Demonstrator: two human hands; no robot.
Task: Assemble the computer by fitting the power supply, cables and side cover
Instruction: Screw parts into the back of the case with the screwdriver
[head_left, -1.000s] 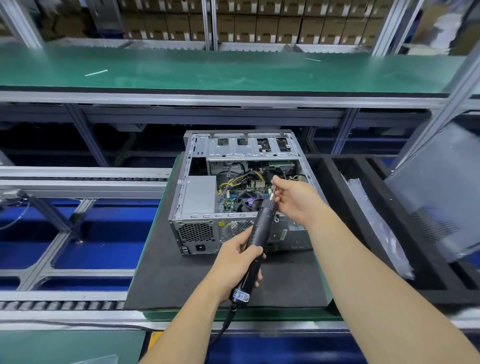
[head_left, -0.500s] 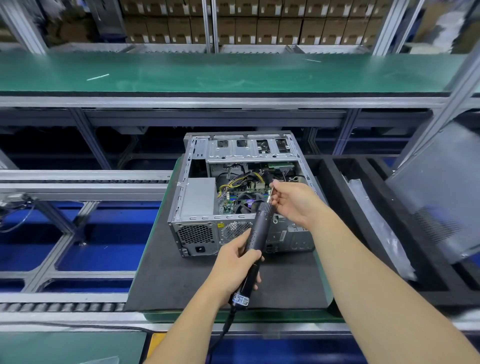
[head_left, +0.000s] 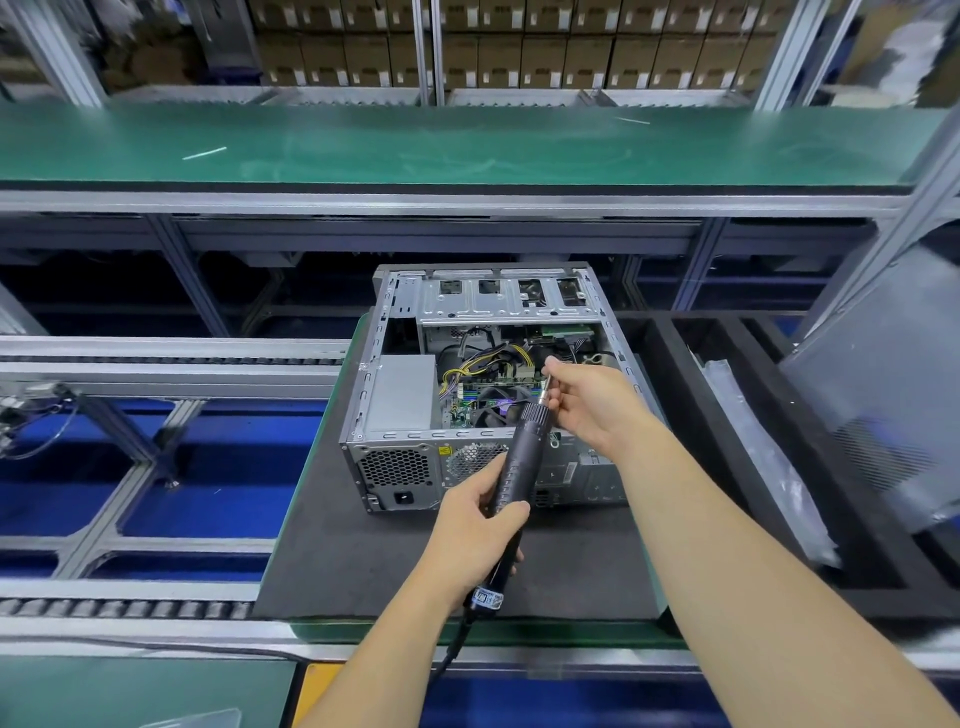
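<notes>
While our left hand (head_left: 480, 525) grips the driver (head_left: 511, 483), our right hand (head_left: 587, 402) still pinches its bit (head_left: 545, 389). Little has shifted; we judge no screw driven yet.

Bright, even overhead light with soft shadows; pale glare streaks the green shelf (head_left: 467, 150). Wide-angle bending at edges; corners smeared with blur.

One open computer case (head_left: 488, 395), one electric screwdriver (head_left: 514, 467), two hands.
</notes>
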